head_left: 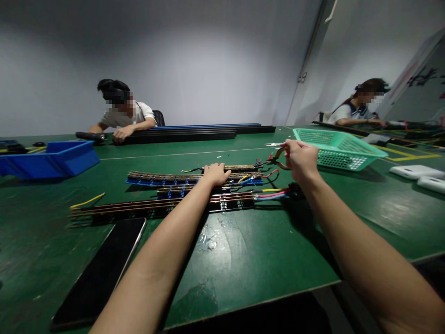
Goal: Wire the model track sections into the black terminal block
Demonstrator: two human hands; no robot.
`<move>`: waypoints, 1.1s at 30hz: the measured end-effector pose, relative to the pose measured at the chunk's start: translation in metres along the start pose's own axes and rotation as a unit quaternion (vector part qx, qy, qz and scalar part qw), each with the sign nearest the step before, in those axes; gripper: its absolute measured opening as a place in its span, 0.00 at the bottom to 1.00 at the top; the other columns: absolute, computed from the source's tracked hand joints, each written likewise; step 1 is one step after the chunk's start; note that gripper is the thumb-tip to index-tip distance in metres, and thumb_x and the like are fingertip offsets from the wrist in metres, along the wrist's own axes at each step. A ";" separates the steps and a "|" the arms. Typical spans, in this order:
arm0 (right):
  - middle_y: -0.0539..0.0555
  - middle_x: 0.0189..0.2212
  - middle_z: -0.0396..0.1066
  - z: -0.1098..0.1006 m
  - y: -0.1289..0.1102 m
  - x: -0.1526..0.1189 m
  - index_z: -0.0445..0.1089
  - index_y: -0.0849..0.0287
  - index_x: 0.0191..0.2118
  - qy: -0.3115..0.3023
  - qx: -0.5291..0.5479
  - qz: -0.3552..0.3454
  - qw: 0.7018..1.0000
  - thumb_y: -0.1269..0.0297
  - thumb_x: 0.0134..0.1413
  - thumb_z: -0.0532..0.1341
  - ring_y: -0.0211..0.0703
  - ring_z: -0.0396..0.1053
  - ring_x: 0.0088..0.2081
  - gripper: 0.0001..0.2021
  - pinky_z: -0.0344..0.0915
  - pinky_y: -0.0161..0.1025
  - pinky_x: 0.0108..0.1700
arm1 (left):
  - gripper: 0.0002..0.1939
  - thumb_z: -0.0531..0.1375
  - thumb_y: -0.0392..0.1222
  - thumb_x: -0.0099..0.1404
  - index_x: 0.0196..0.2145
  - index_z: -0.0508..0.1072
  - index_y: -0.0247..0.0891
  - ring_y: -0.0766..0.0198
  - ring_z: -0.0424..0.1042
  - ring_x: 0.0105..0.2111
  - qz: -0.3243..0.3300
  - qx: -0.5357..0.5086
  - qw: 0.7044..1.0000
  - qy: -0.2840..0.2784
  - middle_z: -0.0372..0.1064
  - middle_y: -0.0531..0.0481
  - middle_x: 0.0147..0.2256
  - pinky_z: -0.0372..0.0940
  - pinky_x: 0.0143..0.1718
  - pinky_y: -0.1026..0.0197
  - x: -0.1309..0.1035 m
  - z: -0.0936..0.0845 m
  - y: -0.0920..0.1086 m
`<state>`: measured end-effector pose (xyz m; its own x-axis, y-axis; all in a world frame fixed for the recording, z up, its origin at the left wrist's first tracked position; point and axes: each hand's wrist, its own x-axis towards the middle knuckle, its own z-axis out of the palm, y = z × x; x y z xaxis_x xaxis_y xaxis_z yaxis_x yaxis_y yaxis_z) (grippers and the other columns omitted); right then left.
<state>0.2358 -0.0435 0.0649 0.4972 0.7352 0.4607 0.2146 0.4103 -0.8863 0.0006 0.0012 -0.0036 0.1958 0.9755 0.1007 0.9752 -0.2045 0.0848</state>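
Observation:
My left hand [216,174] reaches over several long strips with metal rods and rests on the farther ones, fingers bent over a strip. My right hand [299,157] is closed on the handles of a pair of pliers [277,157], whose jaws point left near the wire ends. A blue-based strip [149,178] lies beneath and left of my left hand. Nearer to me lies a longer strip with copper-coloured rods [121,206]. Yellow, red and blue wires [273,195] come out of its right end. A red wire [273,173] curves up below the pliers.
A green basket [342,160] stands right of my right hand, a blue bin [66,160] at the left. A phone [100,273] lies at the front left. White devices [417,172] are at the right. Two people sit across the table, one behind long black strips [174,135].

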 end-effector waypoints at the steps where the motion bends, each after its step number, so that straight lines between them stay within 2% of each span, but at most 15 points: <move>1: 0.44 0.12 0.57 -0.005 -0.010 -0.007 0.72 0.61 0.24 -0.012 0.031 0.008 0.999 0.61 0.47 0.61 0.30 0.47 0.12 0.09 0.44 0.33 0.15 | 0.29 0.44 0.58 0.71 0.58 0.65 0.37 0.45 0.63 0.58 0.001 -0.001 1.000 0.000 0.66 0.36 0.58 0.55 0.57 0.42 0.000 0.000 0.000; 4: 0.44 0.13 0.57 -0.023 -0.036 -0.038 0.73 0.61 0.24 -0.039 0.075 0.008 0.996 0.61 0.46 0.64 0.29 0.47 0.13 0.08 0.40 0.32 0.14 | 0.28 0.44 0.58 0.71 0.58 0.66 0.38 0.45 0.63 0.58 0.001 -0.004 1.000 0.001 0.66 0.36 0.58 0.54 0.57 0.42 -0.001 0.000 0.000; 7: 0.45 0.13 0.58 -0.048 -0.049 -0.074 0.74 0.59 0.25 -0.064 0.122 0.053 0.989 0.58 0.45 0.67 0.29 0.47 0.13 0.10 0.39 0.31 0.13 | 0.28 0.44 0.58 0.71 0.57 0.66 0.38 0.46 0.63 0.58 -0.001 -0.004 1.000 0.000 0.66 0.37 0.58 0.54 0.57 0.42 -0.001 0.000 0.000; 10: 0.46 0.13 0.57 -0.073 -0.044 -0.110 0.75 0.58 0.24 -0.059 0.147 0.101 0.982 0.56 0.42 0.69 0.31 0.50 0.15 0.10 0.43 0.31 0.14 | 0.28 0.44 0.58 0.71 0.57 0.66 0.38 0.46 0.63 0.58 -0.003 0.000 1.000 -0.001 0.66 0.37 0.58 0.55 0.57 0.43 -0.001 0.000 -0.001; 13: 0.48 0.14 0.59 -0.093 -0.030 -0.144 0.76 0.55 0.25 -0.045 0.137 0.100 0.984 0.55 0.44 0.70 0.35 0.54 0.16 0.09 0.47 0.33 0.15 | 0.28 0.44 0.58 0.71 0.57 0.66 0.38 0.46 0.63 0.58 -0.004 0.003 1.000 -0.003 0.65 0.37 0.58 0.55 0.57 0.43 0.000 0.000 -0.001; 17: 0.50 0.18 0.63 -0.105 -0.016 -0.174 0.78 0.53 0.30 0.047 0.081 0.067 0.993 0.58 0.47 0.69 0.39 0.57 0.19 0.06 0.51 0.36 0.17 | 0.29 0.44 0.58 0.71 0.58 0.65 0.37 0.46 0.63 0.57 -0.002 0.006 1.000 -0.003 0.66 0.36 0.57 0.55 0.57 0.42 0.000 0.000 -0.001; 21: 0.51 0.21 0.65 -0.107 -0.014 -0.178 0.78 0.51 0.30 0.104 0.073 0.070 0.989 0.59 0.47 0.70 0.39 0.59 0.20 0.04 0.53 0.36 0.18 | 0.28 0.44 0.58 0.71 0.58 0.65 0.39 0.46 0.63 0.58 -0.002 0.000 1.000 -0.004 0.65 0.37 0.58 0.55 0.57 0.43 0.001 0.001 -0.001; 26: 0.49 0.19 0.62 -0.101 -0.002 -0.167 0.77 0.54 0.30 0.105 0.054 0.040 0.992 0.55 0.48 0.69 0.38 0.58 0.20 0.08 0.53 0.36 0.19 | 0.28 0.44 0.58 0.71 0.58 0.66 0.38 0.46 0.63 0.58 -0.002 -0.003 1.000 -0.002 0.65 0.37 0.58 0.54 0.57 0.43 0.000 0.001 -0.002; 29: 0.48 0.18 0.62 -0.094 0.005 -0.162 0.76 0.54 0.28 0.054 0.012 -0.001 0.998 0.53 0.51 0.66 0.38 0.58 0.19 0.10 0.53 0.36 0.19 | 0.28 0.43 0.58 0.71 0.58 0.65 0.39 0.46 0.62 0.58 -0.003 -0.004 1.000 -0.003 0.65 0.37 0.58 0.54 0.57 0.42 0.000 0.000 -0.002; 33: 0.50 0.19 0.68 -0.085 0.003 -0.166 0.75 0.53 0.28 -0.062 -0.101 -0.079 0.990 0.55 0.55 0.63 0.41 0.63 0.20 0.10 0.60 0.37 0.23 | 0.29 0.44 0.58 0.71 0.58 0.65 0.38 0.46 0.63 0.58 -0.002 0.000 1.000 -0.005 0.65 0.36 0.58 0.54 0.57 0.42 0.000 0.000 -0.001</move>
<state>0.2252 -0.2102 -0.0182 0.3404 0.7361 0.5851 0.4511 0.4181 -0.7885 -0.0006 0.0014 -0.0039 0.1929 0.9771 0.0895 0.9760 -0.2005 0.0854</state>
